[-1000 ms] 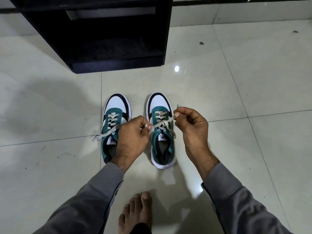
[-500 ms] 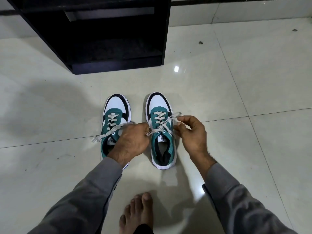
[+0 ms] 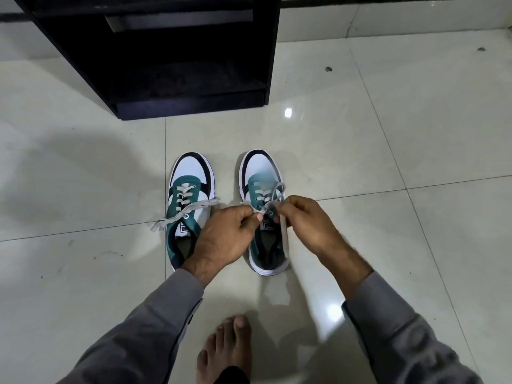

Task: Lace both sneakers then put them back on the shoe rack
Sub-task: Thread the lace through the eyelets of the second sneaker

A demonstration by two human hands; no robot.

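Both hands, left [image 3: 224, 234] & right [image 3: 302, 220], pinch the pale flat lace ends [image 3: 273, 195] over the right teal-white-black canvas sneaker [image 3: 263, 217], mid-floor before the black wooden shoe rack [image 3: 171, 51]. Best to pull evenly, w/ loops snug. The left matching sneaker [image 3: 188, 206] looks untied.

Head view, steeply down, close overhead.

Long grey sleeves [image 3: 155, 325] — bare foot [image 3: 227, 347], dark trouser hem.
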